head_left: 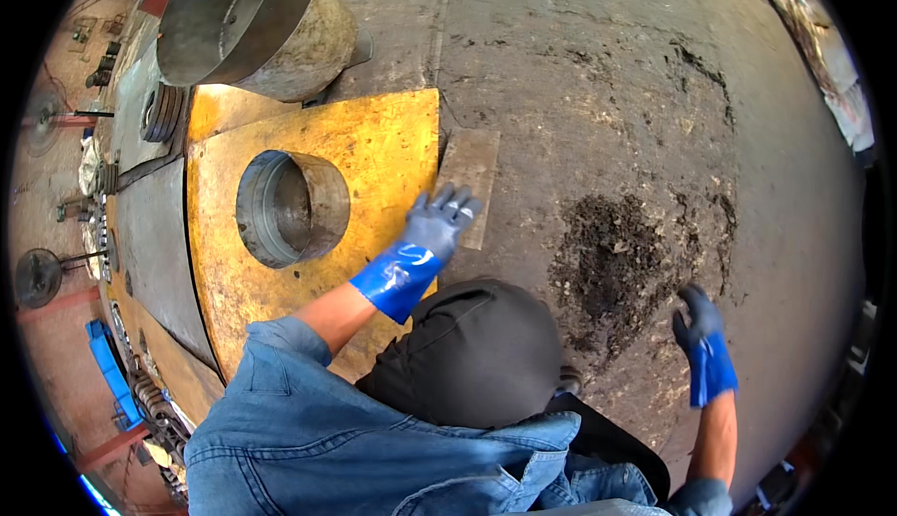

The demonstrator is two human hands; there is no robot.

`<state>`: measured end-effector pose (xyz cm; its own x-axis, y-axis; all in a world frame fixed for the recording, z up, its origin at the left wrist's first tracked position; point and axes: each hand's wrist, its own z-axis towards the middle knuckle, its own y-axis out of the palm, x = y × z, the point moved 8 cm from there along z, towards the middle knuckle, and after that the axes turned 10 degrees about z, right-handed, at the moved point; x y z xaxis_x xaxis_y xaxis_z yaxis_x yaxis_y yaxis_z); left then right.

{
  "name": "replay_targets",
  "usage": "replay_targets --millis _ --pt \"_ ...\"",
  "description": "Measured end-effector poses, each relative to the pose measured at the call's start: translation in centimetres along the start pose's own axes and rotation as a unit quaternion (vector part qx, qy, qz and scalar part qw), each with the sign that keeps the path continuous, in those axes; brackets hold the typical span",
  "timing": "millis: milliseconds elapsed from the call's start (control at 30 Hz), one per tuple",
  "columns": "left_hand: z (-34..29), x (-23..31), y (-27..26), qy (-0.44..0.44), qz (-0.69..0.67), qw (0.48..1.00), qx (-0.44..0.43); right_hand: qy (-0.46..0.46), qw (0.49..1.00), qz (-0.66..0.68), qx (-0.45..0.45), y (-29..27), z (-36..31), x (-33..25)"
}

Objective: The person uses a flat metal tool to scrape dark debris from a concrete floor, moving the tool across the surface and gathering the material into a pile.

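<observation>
One left hand [442, 217], gloved in grey with a glossy blue cuff: fingers extended and slightly spread above one end of a flat rectangular plate [476, 175]; whether it touches, I cannot tell from where I stand. The plate lies beside the right edge of a yellow sheet [388, 137]. One right hand [697, 322], gloved alike: thumb and fingers parted, released, just beside a patch of dark crumbly debris [612, 254] on the grey, stained floor [561, 95]. One short metal cylinder [325, 200], open-mouthed, standing on the yellow sheet. One larger metal bucket [304, 44], wide-mouthed, beyond it. One crouching person in blue denim, dark-trousered knee [486, 357] between both hands.
</observation>
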<state>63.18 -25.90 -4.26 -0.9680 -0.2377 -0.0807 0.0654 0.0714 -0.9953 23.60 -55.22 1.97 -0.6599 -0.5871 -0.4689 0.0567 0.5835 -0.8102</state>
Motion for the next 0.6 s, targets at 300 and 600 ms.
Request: replay_targets --millis 300,600 --pt "9.9 -3.3 0.0 -0.094 -0.076 0.980 -0.156 0.175 0.973 0.114 0.099 2.0 -13.7 11.2" --pt "10.6 -4.4 -1.1 -0.125 -0.062 0.983 -0.121 0.226 0.944 0.225 0.085 0.7 -15.0 10.8"
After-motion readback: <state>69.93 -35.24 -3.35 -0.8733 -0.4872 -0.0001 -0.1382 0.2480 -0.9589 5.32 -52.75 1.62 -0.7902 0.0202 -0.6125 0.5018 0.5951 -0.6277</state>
